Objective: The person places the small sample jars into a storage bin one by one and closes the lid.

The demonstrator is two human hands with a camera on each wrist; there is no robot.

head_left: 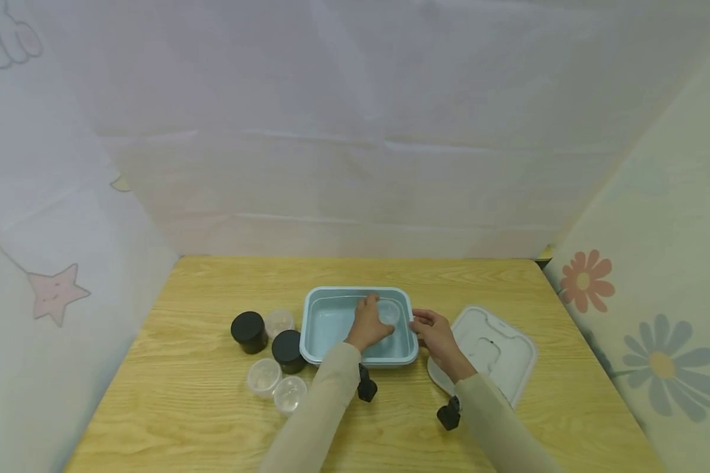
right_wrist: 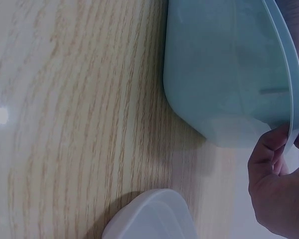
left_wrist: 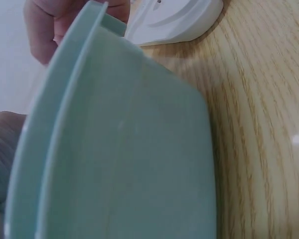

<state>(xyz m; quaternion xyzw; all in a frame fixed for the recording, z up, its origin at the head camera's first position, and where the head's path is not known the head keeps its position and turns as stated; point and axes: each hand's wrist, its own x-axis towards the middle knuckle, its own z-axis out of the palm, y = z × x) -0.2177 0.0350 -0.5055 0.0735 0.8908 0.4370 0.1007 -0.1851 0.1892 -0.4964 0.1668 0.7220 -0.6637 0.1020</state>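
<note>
A light blue rectangular basin (head_left: 331,361) stands on the wooden table, its outer wall (left_wrist: 134,139) filling much of the left wrist view. Inside its right half is a clear round plastic cup (head_left: 390,311). My left hand (head_left: 369,326) reaches over the front rim and holds this cup between thumb and fingers; in the left wrist view the basin wall hides the grip. At the right side, my right hand (head_left: 439,339) pinches the basin's rim (right_wrist: 292,99) between thumb and fingers.
A white lid (head_left: 509,351) lies right of the basin, partly under my right forearm. Left of the basin stand two black-lidded jars (head_left: 249,332) and several clear round cups (head_left: 264,377). Fabric walls enclose the table's back and sides.
</note>
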